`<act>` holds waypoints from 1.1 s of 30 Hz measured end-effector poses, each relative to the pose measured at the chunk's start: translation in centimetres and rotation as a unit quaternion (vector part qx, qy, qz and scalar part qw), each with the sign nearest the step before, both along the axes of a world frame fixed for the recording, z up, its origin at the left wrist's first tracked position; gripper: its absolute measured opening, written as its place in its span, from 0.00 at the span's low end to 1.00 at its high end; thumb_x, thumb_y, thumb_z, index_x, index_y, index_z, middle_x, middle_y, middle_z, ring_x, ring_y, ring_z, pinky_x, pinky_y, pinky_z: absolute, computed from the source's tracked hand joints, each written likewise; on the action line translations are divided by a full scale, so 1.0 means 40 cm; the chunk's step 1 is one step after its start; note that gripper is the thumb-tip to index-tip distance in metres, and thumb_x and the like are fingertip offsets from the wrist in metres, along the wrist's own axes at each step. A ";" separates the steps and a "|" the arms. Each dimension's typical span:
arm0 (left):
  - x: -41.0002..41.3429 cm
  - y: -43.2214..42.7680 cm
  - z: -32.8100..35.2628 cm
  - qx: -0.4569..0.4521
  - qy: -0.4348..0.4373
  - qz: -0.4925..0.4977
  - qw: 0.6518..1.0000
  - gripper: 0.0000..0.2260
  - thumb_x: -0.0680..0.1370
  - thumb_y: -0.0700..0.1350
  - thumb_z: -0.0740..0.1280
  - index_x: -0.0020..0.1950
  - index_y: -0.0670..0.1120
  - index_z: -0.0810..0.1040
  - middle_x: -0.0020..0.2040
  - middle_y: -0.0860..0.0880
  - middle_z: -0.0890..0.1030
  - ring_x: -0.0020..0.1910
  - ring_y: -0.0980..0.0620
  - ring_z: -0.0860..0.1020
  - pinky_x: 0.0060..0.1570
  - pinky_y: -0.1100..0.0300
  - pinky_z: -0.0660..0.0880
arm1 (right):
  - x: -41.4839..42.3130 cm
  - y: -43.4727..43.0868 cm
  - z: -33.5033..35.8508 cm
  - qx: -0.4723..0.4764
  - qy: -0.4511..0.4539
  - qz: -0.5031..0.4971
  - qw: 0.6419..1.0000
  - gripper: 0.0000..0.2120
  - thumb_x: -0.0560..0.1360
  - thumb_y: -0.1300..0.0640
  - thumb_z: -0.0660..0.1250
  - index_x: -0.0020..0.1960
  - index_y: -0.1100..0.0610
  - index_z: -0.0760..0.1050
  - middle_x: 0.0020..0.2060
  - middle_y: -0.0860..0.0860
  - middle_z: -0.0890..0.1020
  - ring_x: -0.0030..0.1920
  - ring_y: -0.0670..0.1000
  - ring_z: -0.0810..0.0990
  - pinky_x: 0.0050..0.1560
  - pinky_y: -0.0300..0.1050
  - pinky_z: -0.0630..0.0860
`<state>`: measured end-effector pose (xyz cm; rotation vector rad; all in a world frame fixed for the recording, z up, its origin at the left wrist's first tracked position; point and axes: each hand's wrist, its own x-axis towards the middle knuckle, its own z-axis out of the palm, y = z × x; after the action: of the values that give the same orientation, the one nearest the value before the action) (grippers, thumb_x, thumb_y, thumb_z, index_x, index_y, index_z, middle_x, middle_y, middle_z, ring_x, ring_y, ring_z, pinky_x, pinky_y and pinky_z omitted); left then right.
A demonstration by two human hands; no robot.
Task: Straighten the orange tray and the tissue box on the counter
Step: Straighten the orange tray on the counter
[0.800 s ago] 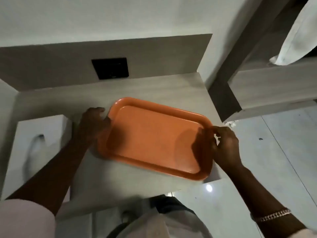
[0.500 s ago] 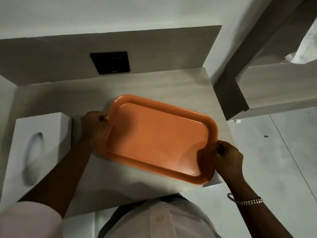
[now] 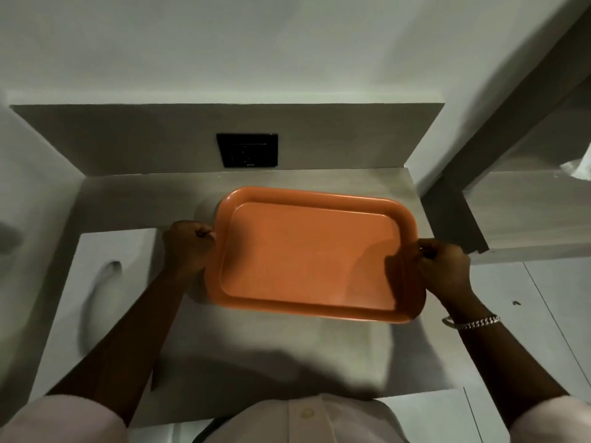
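Gripping orange tray at both short rims: left hand at 9 o'clock, right hand at 3, fingers curled tight. Tray mid-counter; tissue box at 9; black outlet at 12.

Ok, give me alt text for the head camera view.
Two hands grip the short ends of an empty orange tray on a grey counter: left hand, right hand. A white tissue box sits to its left.
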<state>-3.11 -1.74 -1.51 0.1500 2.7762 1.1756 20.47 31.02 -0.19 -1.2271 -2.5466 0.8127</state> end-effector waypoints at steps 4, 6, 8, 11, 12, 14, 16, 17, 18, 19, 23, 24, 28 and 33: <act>-0.021 0.011 -0.003 -0.028 0.003 -0.002 1.000 0.07 0.71 0.34 0.70 0.33 0.35 0.81 0.31 0.43 0.76 0.37 0.48 0.76 0.43 0.57 0.70 | -0.085 0.045 -0.005 0.001 -0.024 0.021 0.999 0.12 0.74 0.69 0.65 0.52 0.62 0.84 0.43 0.58 0.86 0.40 0.54 0.78 0.46 0.40 0.71; -0.034 0.016 -0.014 -0.035 0.002 0.010 0.999 0.14 0.71 0.34 0.69 0.26 0.41 0.74 0.27 0.42 0.72 0.33 0.47 0.73 0.40 0.57 0.68 | -0.116 0.059 -0.007 -0.002 -0.030 0.029 0.999 0.12 0.74 0.69 0.66 0.53 0.62 0.84 0.46 0.59 0.86 0.41 0.54 0.79 0.46 0.40 0.71; -0.045 0.018 -0.025 -0.030 -0.009 0.026 0.999 0.14 0.70 0.35 0.69 0.25 0.41 0.73 0.27 0.41 0.71 0.32 0.48 0.72 0.39 0.56 0.69 | -0.138 0.068 -0.009 0.003 -0.037 0.033 0.999 0.12 0.73 0.69 0.65 0.52 0.62 0.85 0.45 0.59 0.86 0.40 0.53 0.78 0.42 0.38 0.70; -0.054 0.024 -0.040 -0.024 -0.011 0.033 0.999 0.07 0.71 0.34 0.68 0.32 0.37 0.81 0.31 0.37 0.79 0.36 0.47 0.77 0.43 0.57 0.70 | -0.158 0.077 -0.010 0.001 -0.046 0.049 0.998 0.11 0.72 0.69 0.65 0.49 0.63 0.85 0.43 0.60 0.87 0.40 0.57 0.81 0.43 0.42 0.74; -0.054 0.026 -0.043 -0.022 -0.007 0.036 0.999 0.06 0.71 0.34 0.68 0.35 0.36 0.83 0.34 0.36 0.82 0.37 0.48 0.78 0.44 0.58 0.70 | -0.163 0.078 -0.011 0.000 -0.046 0.054 0.998 0.10 0.72 0.69 0.66 0.48 0.63 0.85 0.43 0.61 0.87 0.42 0.59 0.82 0.46 0.45 0.76; -0.052 0.026 -0.045 -0.024 0.003 0.041 0.999 0.05 0.71 0.33 0.68 0.39 0.36 0.85 0.39 0.34 0.85 0.39 0.50 0.77 0.45 0.60 0.69 | -0.169 0.076 -0.016 -0.001 -0.043 0.059 0.997 0.09 0.72 0.68 0.66 0.46 0.63 0.85 0.41 0.62 0.87 0.43 0.62 0.82 0.47 0.47 0.76; -0.053 0.025 -0.047 -0.030 0.005 0.041 0.999 0.06 0.71 0.34 0.68 0.41 0.35 0.85 0.41 0.34 0.85 0.39 0.50 0.77 0.45 0.60 0.69 | -0.172 0.074 -0.022 -0.002 -0.034 0.054 0.998 0.10 0.73 0.68 0.66 0.47 0.63 0.86 0.41 0.61 0.87 0.41 0.59 0.81 0.44 0.43 0.71; -0.051 0.026 -0.044 -0.031 0.005 0.041 0.999 0.06 0.71 0.34 0.68 0.42 0.36 0.85 0.43 0.34 0.86 0.40 0.49 0.78 0.46 0.59 0.71 | -0.172 0.072 -0.025 -0.002 -0.031 0.053 0.998 0.10 0.73 0.68 0.66 0.47 0.63 0.85 0.42 0.61 0.87 0.41 0.59 0.81 0.44 0.42 0.69; -0.051 0.028 -0.039 -0.029 0.003 0.042 0.999 0.07 0.72 0.34 0.68 0.44 0.36 0.86 0.45 0.35 0.86 0.43 0.46 0.81 0.49 0.57 0.74 | -0.174 0.072 -0.026 -0.004 -0.032 0.054 0.998 0.10 0.73 0.68 0.66 0.48 0.63 0.85 0.43 0.61 0.87 0.42 0.60 0.82 0.44 0.41 0.69; -0.048 0.027 -0.034 -0.023 -0.003 0.042 0.999 0.09 0.72 0.33 0.67 0.48 0.37 0.85 0.48 0.35 0.86 0.48 0.43 0.83 0.54 0.55 0.76 | -0.174 0.072 -0.028 -0.009 -0.034 0.056 0.998 0.10 0.74 0.68 0.65 0.50 0.63 0.85 0.44 0.61 0.87 0.45 0.61 0.83 0.46 0.41 0.70; -0.016 0.020 -0.015 -0.034 0.012 0.031 0.999 0.16 0.74 0.32 0.63 0.60 0.36 0.80 0.58 0.33 0.82 0.59 0.35 0.79 0.61 0.49 0.73 | -0.164 0.056 -0.031 -0.010 -0.028 0.038 0.999 0.15 0.79 0.60 0.65 0.64 0.65 0.77 0.58 0.63 0.83 0.57 0.63 0.81 0.60 0.53 0.77; 0.005 0.017 -0.010 -0.040 0.032 0.007 0.999 0.17 0.74 0.33 0.63 0.63 0.35 0.77 0.60 0.32 0.80 0.60 0.34 0.78 0.62 0.47 0.72 | -0.155 0.039 -0.030 0.012 -0.015 0.042 0.999 0.18 0.80 0.57 0.65 0.66 0.65 0.75 0.61 0.64 0.80 0.59 0.64 0.80 0.62 0.57 0.76; 0.150 0.021 -0.028 -0.121 0.155 -0.162 0.967 0.27 0.77 0.46 0.63 0.73 0.37 0.67 0.72 0.33 0.71 0.71 0.31 0.68 0.69 0.37 0.67 | -0.095 -0.095 -0.040 0.108 0.022 0.164 0.980 0.24 0.78 0.47 0.60 0.67 0.62 0.73 0.66 0.64 0.75 0.63 0.65 0.75 0.61 0.57 0.73; 0.323 0.046 -0.100 -0.165 0.222 -0.283 0.918 0.34 0.77 0.57 0.62 0.79 0.45 0.56 0.80 0.37 0.57 0.80 0.36 0.53 0.74 0.31 0.56 | -0.021 -0.255 -0.114 0.121 0.013 0.290 0.949 0.35 0.78 0.38 0.58 0.80 0.50 0.55 0.78 0.58 0.62 0.77 0.60 0.62 0.73 0.66 0.60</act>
<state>9.81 0.10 -5.52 1.2223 2.9031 0.5652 19.64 20.82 -4.75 -0.3849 -2.9065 0.5731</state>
